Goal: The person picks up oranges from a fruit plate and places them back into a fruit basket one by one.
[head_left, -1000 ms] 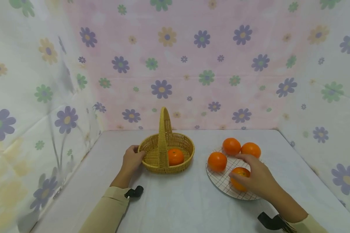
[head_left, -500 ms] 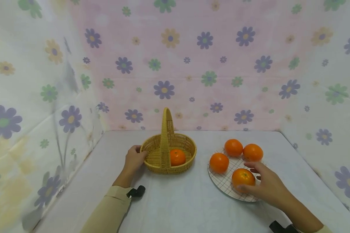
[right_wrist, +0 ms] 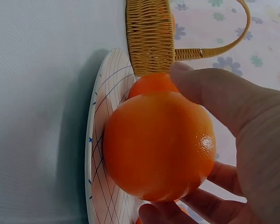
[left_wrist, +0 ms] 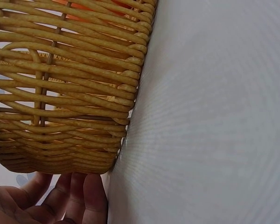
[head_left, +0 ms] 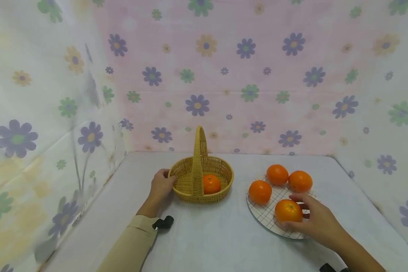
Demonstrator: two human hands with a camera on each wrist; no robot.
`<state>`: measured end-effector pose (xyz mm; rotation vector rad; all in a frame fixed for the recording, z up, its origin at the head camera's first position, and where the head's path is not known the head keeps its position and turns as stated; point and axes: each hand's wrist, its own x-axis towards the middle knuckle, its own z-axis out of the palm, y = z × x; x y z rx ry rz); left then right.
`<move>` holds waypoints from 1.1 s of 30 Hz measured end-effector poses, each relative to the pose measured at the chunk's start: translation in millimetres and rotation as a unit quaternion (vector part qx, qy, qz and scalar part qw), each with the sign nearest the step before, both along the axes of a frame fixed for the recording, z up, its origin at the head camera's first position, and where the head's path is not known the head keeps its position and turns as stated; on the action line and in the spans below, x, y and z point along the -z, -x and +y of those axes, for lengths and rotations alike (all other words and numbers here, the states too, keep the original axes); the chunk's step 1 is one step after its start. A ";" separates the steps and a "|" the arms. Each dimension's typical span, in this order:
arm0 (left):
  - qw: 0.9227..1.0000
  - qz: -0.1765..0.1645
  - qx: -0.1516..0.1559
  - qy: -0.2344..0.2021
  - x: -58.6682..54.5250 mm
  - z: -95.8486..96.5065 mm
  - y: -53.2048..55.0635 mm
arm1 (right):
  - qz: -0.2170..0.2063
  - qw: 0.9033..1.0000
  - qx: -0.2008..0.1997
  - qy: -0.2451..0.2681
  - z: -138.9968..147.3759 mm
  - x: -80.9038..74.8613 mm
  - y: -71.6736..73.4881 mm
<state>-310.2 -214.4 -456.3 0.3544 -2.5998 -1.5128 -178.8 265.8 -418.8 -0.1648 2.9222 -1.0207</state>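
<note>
In the head view, my left hand [head_left: 162, 186] holds the left rim of a yellow wicker basket [head_left: 184, 196], with the thumb over the edge. The left wrist view shows its fingers against the woven end of the basket [left_wrist: 65, 112]. One orange [head_left: 211, 184] lies inside, right of the tall handle. At the right, my right hand [head_left: 321, 223] curls around the nearest orange [head_left: 288, 211] on a round plate [head_left: 268, 217]. The right wrist view has the thumb along one side of this orange [right_wrist: 158, 144] and the fingers partly hidden behind it.
Three more oranges sit on the plate, at its left [head_left: 260, 192], its back [head_left: 277, 174] and its back right [head_left: 300, 181]. A white cloth [head_left: 204, 234] covers the table. Flowered curtains [head_left: 224, 83] stand behind and at both sides.
My right hand has come down and closed in around the nearest orange, which stays on the plate. The left hand keeps its hold on the basket. The whole head view has shifted slightly.
</note>
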 end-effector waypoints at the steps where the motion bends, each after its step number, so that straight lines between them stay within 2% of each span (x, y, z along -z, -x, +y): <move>1: 1.000 0.001 0.000 0.002 -0.1 0.6 -0.4 | -0.003 1.000 0.002 -0.003 0.3 0.4 0.2; 7: 1.000 0.009 0.008 0.002 -1.4 5.6 0.2 | -0.010 1.000 0.010 -0.015 3.4 1.6 0.9; 14: 1.000 -0.003 -0.001 -0.004 -1.5 2.8 -1.0 | 0.026 0.999 -0.001 -0.025 0.1 -1.1 5.1; 22: 1.000 -0.002 -0.004 -0.001 0.2 0.3 -1.7 | 0.093 0.995 -0.025 -0.015 -8.2 -16.2 8.4; 33: 1.000 -0.004 -0.009 -0.002 -0.7 3.0 -3.0 | 0.139 0.989 -0.050 0.012 -25.2 -43.4 18.9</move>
